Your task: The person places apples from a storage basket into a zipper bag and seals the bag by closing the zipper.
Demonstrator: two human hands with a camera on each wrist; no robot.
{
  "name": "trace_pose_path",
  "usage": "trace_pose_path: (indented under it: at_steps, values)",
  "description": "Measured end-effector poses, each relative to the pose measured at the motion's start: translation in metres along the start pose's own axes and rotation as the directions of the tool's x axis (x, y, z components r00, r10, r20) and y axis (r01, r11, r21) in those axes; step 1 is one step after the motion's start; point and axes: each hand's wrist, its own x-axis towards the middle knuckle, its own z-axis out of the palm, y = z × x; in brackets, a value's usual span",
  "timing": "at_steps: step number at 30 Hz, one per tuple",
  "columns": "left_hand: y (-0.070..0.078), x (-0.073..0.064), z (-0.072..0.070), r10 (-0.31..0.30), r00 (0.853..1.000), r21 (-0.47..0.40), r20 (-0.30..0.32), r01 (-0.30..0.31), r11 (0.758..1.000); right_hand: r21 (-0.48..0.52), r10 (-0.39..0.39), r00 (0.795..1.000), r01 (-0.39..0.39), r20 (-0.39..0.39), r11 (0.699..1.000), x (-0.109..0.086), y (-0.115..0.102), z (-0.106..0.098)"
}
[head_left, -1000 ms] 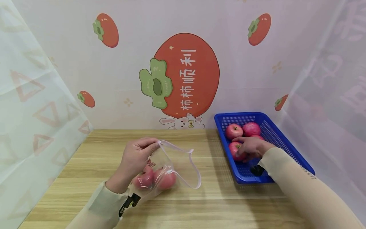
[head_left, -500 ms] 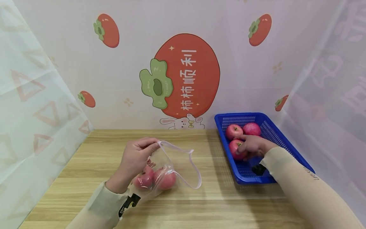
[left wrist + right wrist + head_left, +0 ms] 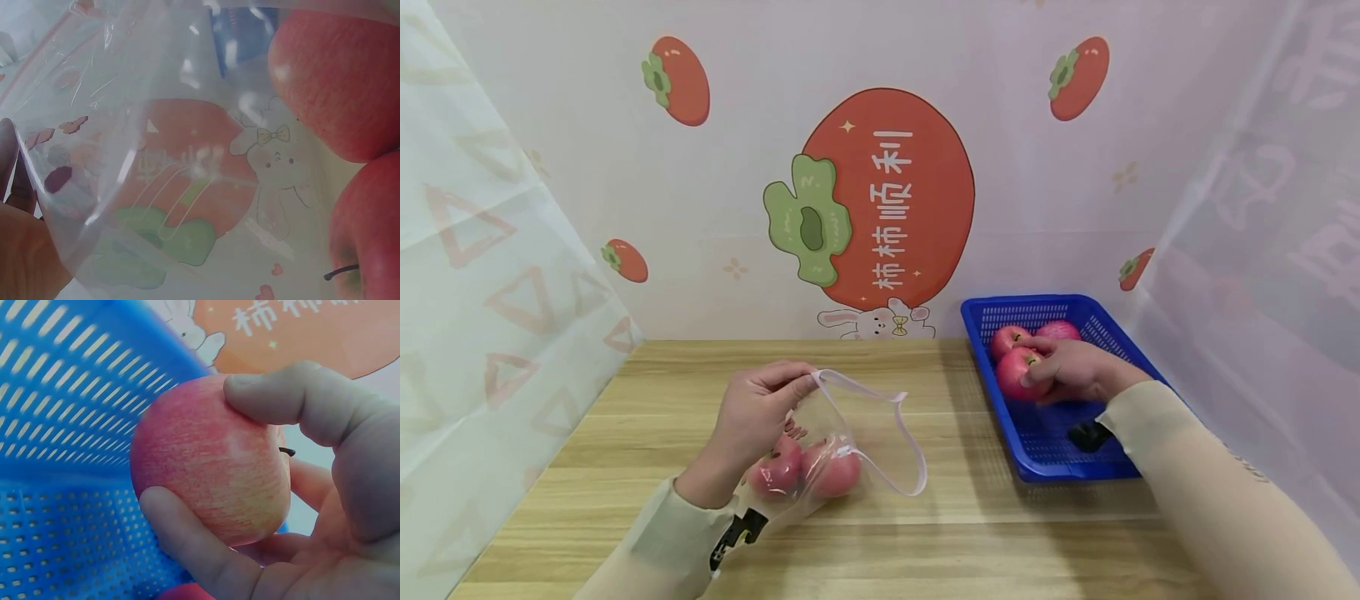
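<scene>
The left hand (image 3: 754,417) pinches the upper edge of a clear zip bag (image 3: 880,437), whose mouth gapes toward the right. Two red apples lie inside the bag; the left wrist view shows one apple (image 3: 340,81) above the other apple (image 3: 375,225), partly cropped. Over at the blue basket (image 3: 1075,472), the right hand (image 3: 1082,371) grips a red apple (image 3: 1018,375), thumb on its near-stem side and fingers round its flank. The right wrist view shows this apple (image 3: 209,462) raised above the basket floor.
Behind the held apple, another apple (image 3: 1006,338) and a darker pink one (image 3: 1060,331) sit in the basket. Part of a red apple (image 3: 186,592) shows below the hand. A printed backdrop (image 3: 737,167) stands behind the wooden table (image 3: 887,550).
The right hand has closed round the front apple and lifted it slightly up and back in the basket. The left hand and the bag have stayed in place.
</scene>
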Motion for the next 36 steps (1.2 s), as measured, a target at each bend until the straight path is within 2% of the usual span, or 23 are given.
trace_pose_path:
  at_steps: [6,13,17,21,27,36]
  values:
    - [0.001,-0.001,0.000,-0.018,1.000,0.000,0.005,0.018,1.000,0.007,-0.043,0.999,0.043,0.025,0.999,-0.007,-0.009,0.003]
    - [0.001,-0.001,0.001,-0.016,1.000,-0.015,0.006,0.016,1.000,-0.012,-0.086,0.996,0.086,-0.006,0.996,-0.015,-0.017,0.003]
    - [0.002,-0.001,0.002,-0.022,1.000,-0.015,0.006,0.022,1.000,0.033,-0.108,0.994,0.108,-0.009,0.994,-0.023,-0.025,0.005]
    - [0.003,-0.001,0.003,-0.039,0.999,-0.001,0.006,0.039,0.999,0.090,-0.162,0.987,0.161,0.007,0.983,-0.033,-0.033,0.014]
    - [0.006,-0.001,0.003,-0.052,0.999,0.019,0.009,0.051,0.998,0.132,-0.250,0.964,0.237,0.086,0.962,-0.047,-0.045,0.047]
    - [0.009,-0.001,0.007,-0.050,0.999,-0.010,0.011,0.050,0.999,0.119,-0.320,0.932,0.303,0.171,0.946,-0.066,-0.062,0.111]
